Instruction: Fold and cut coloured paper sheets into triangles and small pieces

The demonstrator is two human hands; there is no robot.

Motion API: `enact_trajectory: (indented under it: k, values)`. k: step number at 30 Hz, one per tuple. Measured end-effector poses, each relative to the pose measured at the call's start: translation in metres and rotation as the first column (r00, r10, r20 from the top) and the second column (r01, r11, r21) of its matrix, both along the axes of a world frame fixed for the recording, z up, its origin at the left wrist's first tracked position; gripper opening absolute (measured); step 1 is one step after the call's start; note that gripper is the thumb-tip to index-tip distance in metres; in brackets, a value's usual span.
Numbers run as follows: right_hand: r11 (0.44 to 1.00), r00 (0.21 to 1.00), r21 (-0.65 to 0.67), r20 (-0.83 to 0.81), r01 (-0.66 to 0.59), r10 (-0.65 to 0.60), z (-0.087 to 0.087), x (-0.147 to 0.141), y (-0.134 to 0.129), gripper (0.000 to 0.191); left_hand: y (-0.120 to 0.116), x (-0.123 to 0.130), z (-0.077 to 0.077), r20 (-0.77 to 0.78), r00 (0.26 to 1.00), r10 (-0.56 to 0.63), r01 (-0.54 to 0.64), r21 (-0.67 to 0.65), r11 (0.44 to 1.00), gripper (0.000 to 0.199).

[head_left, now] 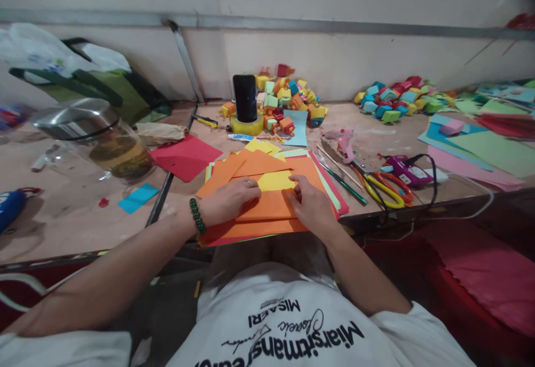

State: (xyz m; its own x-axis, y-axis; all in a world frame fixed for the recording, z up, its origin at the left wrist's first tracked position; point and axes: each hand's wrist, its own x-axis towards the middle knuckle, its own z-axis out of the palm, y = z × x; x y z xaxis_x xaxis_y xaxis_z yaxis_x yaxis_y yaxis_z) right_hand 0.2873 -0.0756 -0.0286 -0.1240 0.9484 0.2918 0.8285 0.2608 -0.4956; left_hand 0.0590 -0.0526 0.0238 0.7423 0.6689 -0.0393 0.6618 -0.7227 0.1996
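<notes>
A small yellow sheet of paper (275, 181) lies over orange sheets (267, 211) at the table's front edge. My left hand (236, 200), with a ring and a green bead bracelet at the wrist, has its fingers curled on the yellow paper's left edge. Opposite, at the right edge, the thumb and fingers of my right hand (311, 204) pinch the same paper. More orange pieces (254, 164) and yellow pieces (263, 147) lie just behind it. Pink and pale green sheets stick out from under the stack. My fingertips are partly hidden.
Behind the stack, a phone (245, 98) leans upright on a tape roll (246, 126), near piled paper cubes (288, 97). To the right are a pink glue gun (345, 143), scissors (384, 190) and a purple plug adapter (405, 170). A glass jar (112, 150) stands left.
</notes>
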Motion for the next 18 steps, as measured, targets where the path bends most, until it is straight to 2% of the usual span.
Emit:
enact_trajectory:
  k: [3, 6, 8, 11, 13, 18]
  values:
    - [0.999, 0.999, 0.027, 0.035, -0.034, 0.033, 0.003, 0.003, 0.002, 0.038, -0.004, 0.003, 0.010, -0.116, 0.990, -0.082, 0.079, -0.028, 0.996, 0.045]
    - [0.966, 0.973, 0.138, 0.111, -0.218, 0.203, 0.011, 0.007, 0.005, 0.029, -0.012, 0.006, 0.020, -0.216, 0.971, -0.104, 0.101, -0.026, 0.995, 0.062]
    - [0.898, 0.906, 0.147, 0.163, -0.414, 0.391, 0.019, 0.007, 0.005, 0.028, -0.015, 0.007, 0.024, -0.237, 0.963, -0.128, 0.118, -0.057, 0.991, 0.066]
    - [0.754, 0.744, 0.043, 0.212, -0.655, 0.634, 0.031, 0.004, 0.001, 0.035, -0.017, 0.006, 0.028, -0.212, 0.967, -0.143, 0.125, -0.099, 0.987, 0.063]
    - [0.698, 0.674, -0.023, 0.237, -0.716, 0.700, 0.036, 0.001, -0.002, 0.038, -0.017, 0.004, 0.028, -0.206, 0.967, -0.150, 0.127, -0.122, 0.984, 0.062]
    - [0.674, 0.622, -0.081, 0.319, -0.734, 0.715, 0.039, -0.003, -0.006, 0.037, -0.014, 0.001, 0.020, -0.148, 0.976, -0.161, 0.143, -0.128, 0.981, 0.057]
